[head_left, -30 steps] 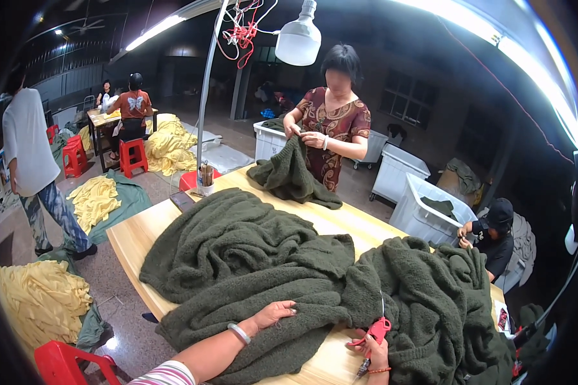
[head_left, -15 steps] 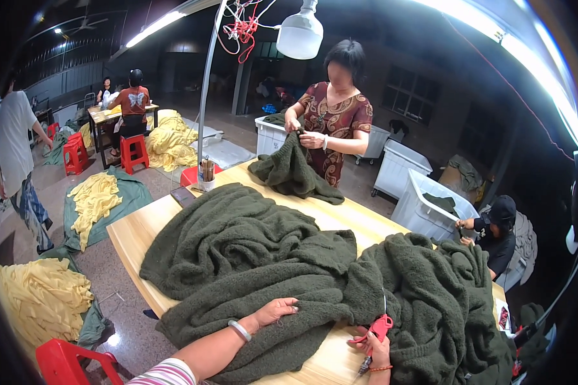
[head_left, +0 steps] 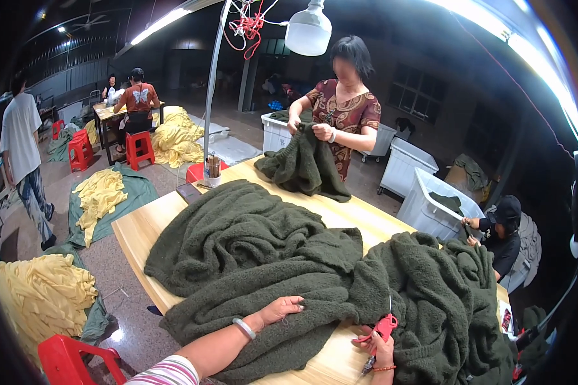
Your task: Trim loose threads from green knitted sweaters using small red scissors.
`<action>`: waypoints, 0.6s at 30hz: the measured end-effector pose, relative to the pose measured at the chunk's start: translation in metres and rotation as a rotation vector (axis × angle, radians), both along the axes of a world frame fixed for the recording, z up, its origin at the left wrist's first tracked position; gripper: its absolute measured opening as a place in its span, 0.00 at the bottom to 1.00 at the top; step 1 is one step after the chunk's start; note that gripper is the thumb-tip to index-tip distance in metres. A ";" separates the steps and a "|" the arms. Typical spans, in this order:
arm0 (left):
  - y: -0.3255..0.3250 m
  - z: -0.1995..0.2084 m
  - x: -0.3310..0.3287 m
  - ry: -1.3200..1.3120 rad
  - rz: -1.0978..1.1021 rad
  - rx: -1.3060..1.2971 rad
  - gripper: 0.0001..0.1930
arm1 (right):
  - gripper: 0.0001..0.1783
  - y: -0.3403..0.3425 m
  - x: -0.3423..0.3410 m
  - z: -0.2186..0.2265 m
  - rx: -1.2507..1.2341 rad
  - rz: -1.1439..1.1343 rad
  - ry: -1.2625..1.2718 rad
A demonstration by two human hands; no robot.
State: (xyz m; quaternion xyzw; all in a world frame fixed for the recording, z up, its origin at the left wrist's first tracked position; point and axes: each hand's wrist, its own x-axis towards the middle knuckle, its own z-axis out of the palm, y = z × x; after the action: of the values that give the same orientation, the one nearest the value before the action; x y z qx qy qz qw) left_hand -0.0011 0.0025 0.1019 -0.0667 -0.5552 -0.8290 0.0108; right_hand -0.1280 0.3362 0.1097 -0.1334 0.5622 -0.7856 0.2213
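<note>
A pile of dark green knit garments (head_left: 257, 224) covers the middle of the light wooden table. My left hand (head_left: 279, 310), with a pale bangle on its wrist, lies on the nearest folds, its fingers and thumb closed together on the knit garment (head_left: 263, 350). In my right hand (head_left: 382, 351) is a red air blow gun (head_left: 385, 326); its thin metal nozzle points up beside the fabric and a metal fitting shows below the hand. More green knit (head_left: 424, 295) is heaped to the right of the blow gun.
Across the table (head_left: 131, 228) a person (head_left: 350, 109) handles another green knit piece (head_left: 305, 163). A cup of tools (head_left: 212, 173) stands at the far left edge. White bins (head_left: 430, 202) and another worker are on the right; yellow cloth heaps (head_left: 45, 295) and a red stool (head_left: 77, 359) lie left.
The view has shifted slightly, so everything sits a little further right. The person opposite has lowered their head and moved their hands on the cloth. My hands keep their holds.
</note>
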 end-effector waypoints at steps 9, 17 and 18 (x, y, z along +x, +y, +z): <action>0.000 -0.004 -0.001 -0.017 -0.010 0.033 0.14 | 0.14 0.001 -0.002 -0.003 0.013 0.015 -0.011; 0.000 -0.003 -0.002 -0.007 -0.009 0.010 0.13 | 0.12 -0.004 0.006 0.011 0.025 0.005 -0.003; 0.001 0.000 -0.001 -0.011 -0.011 0.016 0.14 | 0.12 -0.004 0.006 0.012 0.036 0.001 0.001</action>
State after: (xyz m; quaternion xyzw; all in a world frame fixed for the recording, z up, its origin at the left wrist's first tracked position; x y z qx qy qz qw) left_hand -0.0025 0.0036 0.1022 -0.0650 -0.5483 -0.8337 0.0035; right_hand -0.1219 0.3327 0.1213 -0.1301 0.5762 -0.7752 0.2239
